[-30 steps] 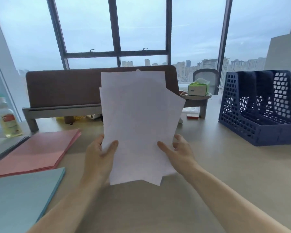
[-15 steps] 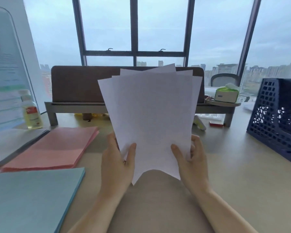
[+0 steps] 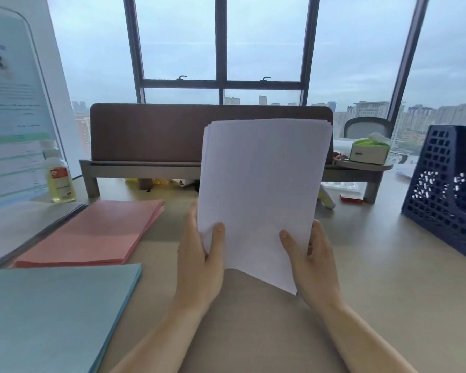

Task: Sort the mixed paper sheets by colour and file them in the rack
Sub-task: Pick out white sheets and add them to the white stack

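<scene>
I hold a stack of white sheets (image 3: 261, 195) upright above the desk, slightly tilted, with its edges nearly squared. My left hand (image 3: 201, 261) grips its lower left edge, thumb on the front. My right hand (image 3: 311, 262) grips the lower right edge the same way. A pink paper stack (image 3: 92, 235) lies flat on the desk to the left. A blue paper stack (image 3: 51, 316) lies nearer, at the bottom left. The dark blue perforated file rack (image 3: 441, 195) stands at the right edge, well apart from my hands.
A brown divider panel on a grey shelf (image 3: 151, 135) runs across the back. A small bottle (image 3: 59, 179) and a clear-covered document (image 3: 14, 109) stand at far left. A green tissue box (image 3: 369, 150) sits at back right. A red item (image 3: 351, 198) lies under the shelf.
The fanned, crooked white sheets have been squared into a neat stack between both hands. My view has swung left, so the rack has slid toward the right edge.
</scene>
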The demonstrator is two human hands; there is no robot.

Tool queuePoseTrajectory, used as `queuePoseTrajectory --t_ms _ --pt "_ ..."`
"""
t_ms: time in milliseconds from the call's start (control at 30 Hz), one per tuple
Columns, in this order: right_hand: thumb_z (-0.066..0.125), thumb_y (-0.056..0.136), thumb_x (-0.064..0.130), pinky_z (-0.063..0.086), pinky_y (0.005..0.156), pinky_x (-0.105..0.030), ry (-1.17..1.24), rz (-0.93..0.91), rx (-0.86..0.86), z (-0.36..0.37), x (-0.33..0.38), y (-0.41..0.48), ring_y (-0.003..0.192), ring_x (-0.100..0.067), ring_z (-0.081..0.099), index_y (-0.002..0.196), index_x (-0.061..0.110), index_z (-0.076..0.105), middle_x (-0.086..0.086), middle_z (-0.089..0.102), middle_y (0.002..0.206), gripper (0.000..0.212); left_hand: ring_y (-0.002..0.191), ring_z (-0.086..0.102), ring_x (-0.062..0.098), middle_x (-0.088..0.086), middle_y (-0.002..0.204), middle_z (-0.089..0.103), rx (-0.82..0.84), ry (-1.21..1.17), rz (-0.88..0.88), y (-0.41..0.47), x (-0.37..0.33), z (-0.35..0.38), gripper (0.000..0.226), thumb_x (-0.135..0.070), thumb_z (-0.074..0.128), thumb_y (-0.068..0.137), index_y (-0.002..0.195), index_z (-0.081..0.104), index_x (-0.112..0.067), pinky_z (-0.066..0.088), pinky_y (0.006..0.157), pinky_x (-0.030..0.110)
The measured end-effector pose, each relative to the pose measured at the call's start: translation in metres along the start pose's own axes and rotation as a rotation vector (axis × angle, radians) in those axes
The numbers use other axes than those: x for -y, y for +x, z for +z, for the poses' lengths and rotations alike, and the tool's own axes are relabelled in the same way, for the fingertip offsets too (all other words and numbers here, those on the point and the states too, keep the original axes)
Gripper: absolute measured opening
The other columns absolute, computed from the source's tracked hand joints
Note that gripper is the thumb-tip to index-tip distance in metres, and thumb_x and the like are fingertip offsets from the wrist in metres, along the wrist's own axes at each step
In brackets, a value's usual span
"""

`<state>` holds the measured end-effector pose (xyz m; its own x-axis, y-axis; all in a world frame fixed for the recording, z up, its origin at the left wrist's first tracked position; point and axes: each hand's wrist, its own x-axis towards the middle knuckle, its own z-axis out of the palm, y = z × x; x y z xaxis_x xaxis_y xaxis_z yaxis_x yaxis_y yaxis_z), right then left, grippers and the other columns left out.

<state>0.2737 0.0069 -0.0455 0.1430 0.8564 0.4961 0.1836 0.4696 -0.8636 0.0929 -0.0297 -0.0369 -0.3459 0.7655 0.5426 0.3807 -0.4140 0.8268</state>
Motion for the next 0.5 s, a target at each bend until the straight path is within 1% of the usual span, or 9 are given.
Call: queuePoseTrajectory --t_ms 33,67,100,133,233,333,400,433,500 --pt "0.064 0.095 0.025 0.057 0.083 -0.042 -0.002 -0.004 0.003 0.001 -0.001 0.0 0.091 -0.006 0.069 0.105 0.028 0.057 0.016 0.071 0.097 0.012 0.106 0.054 -0.021 -0.043 0.116 0.057 -0.008 -0.031 -0.06 -0.001 0.002 0.001 0.031 -0.036 0.048 0.104 0.125 0.038 -0.057 0.041 0.077 -0.003" --pt "0.061 0.097 0.024 0.056 0.082 -0.04 -0.002 -0.007 0.006 0.003 -0.002 -0.001 0.09 -0.005 0.068 0.105 0.026 0.056 0.017 0.071 0.097 0.01 0.099 0.058 -0.019 -0.035 0.111 0.063 -0.025 -0.061 -0.124 -0.002 0.005 0.002 0.02 -0.034 0.047 0.105 0.116 0.046 -0.051 0.043 0.072 0.0" --pt "0.059 0.098 0.023 0.055 0.081 -0.038 -0.011 -0.006 0.004 0.004 -0.003 -0.001 0.088 -0.003 0.068 0.105 0.025 0.054 0.019 0.07 0.096 0.009 0.093 0.06 -0.018 -0.026 0.107 0.067 -0.038 -0.084 -0.19 -0.002 0.009 0.002 0.013 -0.033 0.047 0.105 0.109 0.05 -0.045 0.044 0.07 0.004" --pt "0.058 0.099 0.022 0.054 0.078 -0.036 -0.021 -0.003 0.003 0.006 -0.003 -0.002 0.085 -0.003 0.067 0.104 0.025 0.051 0.02 0.069 0.095 0.009 0.09 0.06 -0.018 -0.023 0.104 0.067 -0.038 -0.089 -0.253 -0.001 0.012 0.003 0.012 -0.032 0.047 0.105 0.106 0.052 -0.042 0.043 0.069 0.007" --pt "0.053 0.1 0.02 0.05 0.072 -0.028 -0.067 0.012 0.004 0.01 0.0 -0.008 0.08 -0.002 0.062 0.1 0.03 0.044 0.023 0.065 0.091 0.013 0.096 0.058 -0.008 -0.024 0.107 0.061 0.016 -0.012 -0.341 -0.001 0.017 0.001 0.02 -0.026 0.043 0.105 0.118 0.051 -0.039 0.039 0.073 0.011" --pt "0.051 0.1 0.016 0.048 0.068 -0.022 -0.098 0.009 0.011 0.016 0.014 -0.008 0.077 -0.001 0.062 0.101 0.024 0.048 0.017 0.067 0.084 0.008 0.099 0.06 0.011 -0.006 0.115 0.064 0.052 0.107 -0.36 0.004 0.005 -0.014 0.021 -0.024 0.041 0.104 0.122 0.052 -0.028 0.044 0.08 0.024" --pt "0.054 0.098 0.013 0.048 0.063 -0.016 -0.11 0.005 0.028 0.031 0.032 -0.001 0.075 0.002 0.063 0.101 0.02 0.053 0.014 0.069 0.084 0.008 0.096 0.063 0.018 -0.001 0.11 0.068 0.066 0.171 -0.355 0.025 -0.006 -0.046 0.022 -0.02 0.042 0.102 0.118 0.056 -0.026 0.047 0.079 0.029" --pt "0.055 0.097 0.011 0.05 0.065 -0.02 -0.1 0.021 0.062 0.044 0.042 0.003 0.073 0.0 0.065 0.1 0.021 0.055 0.01 0.07 0.085 0.01 0.094 0.065 0.02 -0.001 0.106 0.069 0.072 0.179 -0.347 0.037 -0.01 -0.069 0.022 -0.019 0.043 0.099 0.113 0.058 -0.025 0.052 0.079 0.032" --pt "0.056 0.096 0.012 0.055 0.069 -0.034 -0.061 0.094 0.178 0.079 0.065 0.005 0.075 -0.014 0.07 0.096 0.024 0.057 0.003 0.074 0.084 0.012 0.092 0.068 0.025 0.002 0.102 0.07 0.077 0.202 -0.357 0.06 -0.015 -0.126 0.02 -0.018 0.045 0.094 0.105 0.061 -0.023 0.06 0.077 0.044"
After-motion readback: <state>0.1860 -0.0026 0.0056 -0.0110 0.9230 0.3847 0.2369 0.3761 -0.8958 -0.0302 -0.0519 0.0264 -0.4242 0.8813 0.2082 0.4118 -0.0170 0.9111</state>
